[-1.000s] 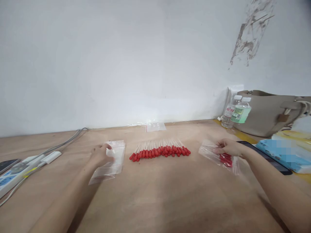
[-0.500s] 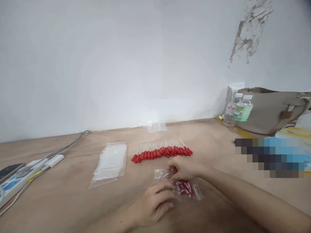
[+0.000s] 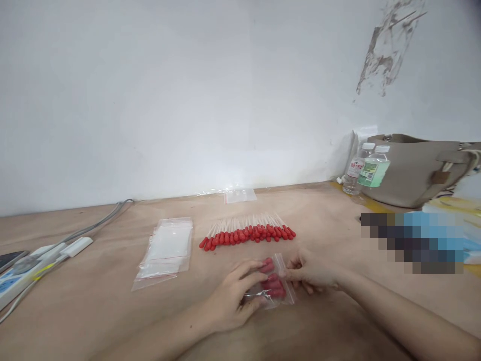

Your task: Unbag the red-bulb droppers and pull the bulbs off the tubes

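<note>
In front of me a small clear zip bag point(image 3: 291, 292) holds several red-headed sticks, their red ends point(image 3: 274, 287) showing through the plastic. My left hand point(image 3: 235, 296) grips the bag from its left side, fingers bent over it and thumb at its lower edge. At the right edge, by the zip strip, my right hand point(image 3: 306, 271) pinches the bag between thumb and fingers. Just beyond, a row of red-tipped pale sticks point(image 3: 246, 233) lies on the table, red ends towards me. A stack of flat zip bags point(image 3: 169, 248) rests to the left.
A power strip point(image 3: 33, 271) with cables and a phone point(image 3: 13, 259) are at the far left. Another clear bag point(image 3: 240, 195) lies by the wall. Two bottles point(image 3: 374, 170) and a grey handbag point(image 3: 409, 170) stand at the back right, near a blurred patch.
My right hand has moved right, from the bag's far left part to its zip edge. The bag has turned and shifted slightly left, and my left fingers now lie over it.
</note>
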A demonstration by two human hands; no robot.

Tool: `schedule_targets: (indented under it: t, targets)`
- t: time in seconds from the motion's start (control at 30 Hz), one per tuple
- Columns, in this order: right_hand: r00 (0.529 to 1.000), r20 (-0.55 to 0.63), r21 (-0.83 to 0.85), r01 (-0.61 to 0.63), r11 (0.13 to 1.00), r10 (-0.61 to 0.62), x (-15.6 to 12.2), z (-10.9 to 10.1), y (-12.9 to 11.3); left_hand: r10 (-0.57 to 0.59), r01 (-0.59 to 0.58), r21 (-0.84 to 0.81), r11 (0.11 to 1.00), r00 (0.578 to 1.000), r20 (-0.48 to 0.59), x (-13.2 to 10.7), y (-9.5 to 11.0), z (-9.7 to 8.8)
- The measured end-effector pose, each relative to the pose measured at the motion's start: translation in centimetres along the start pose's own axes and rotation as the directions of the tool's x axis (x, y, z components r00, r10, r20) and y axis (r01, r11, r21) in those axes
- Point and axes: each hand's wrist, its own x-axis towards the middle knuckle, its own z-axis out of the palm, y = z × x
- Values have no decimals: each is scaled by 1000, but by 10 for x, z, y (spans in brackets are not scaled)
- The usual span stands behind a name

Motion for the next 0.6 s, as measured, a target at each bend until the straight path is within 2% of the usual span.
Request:
schedule_targets:
  t: [0.13, 0.23, 0.33, 0.4, 0.47, 0.6]
  targets:
    - [997, 55, 207, -56, 977, 45, 6, 7, 1, 9, -10, 16, 1000, 999, 45, 5, -4, 6]
    - [999, 13, 316, -48, 948, 46, 10, 10, 4, -33, 32, 25, 999, 999, 11, 8, -3, 5]
    - [998, -55, 313, -6, 950, 25, 11, 13, 1, -57, 59, 36, 998, 997, -42, 18, -5, 3]
    - [998, -60, 272, 24, 962, -7, 10, 16, -3, -7, 13, 60, 998, 994, -108, 29, -10, 5]
    - [998, -44, 241, 62, 968, -53, 9, 17, -6, 102, -85, 109, 990, 982, -158, 40, -18, 10]
    - [995, -27, 228, 102, 968, -99, 9, 18, -7, 288, -261, 187, 947, 949, -132, 53, -30, 17]
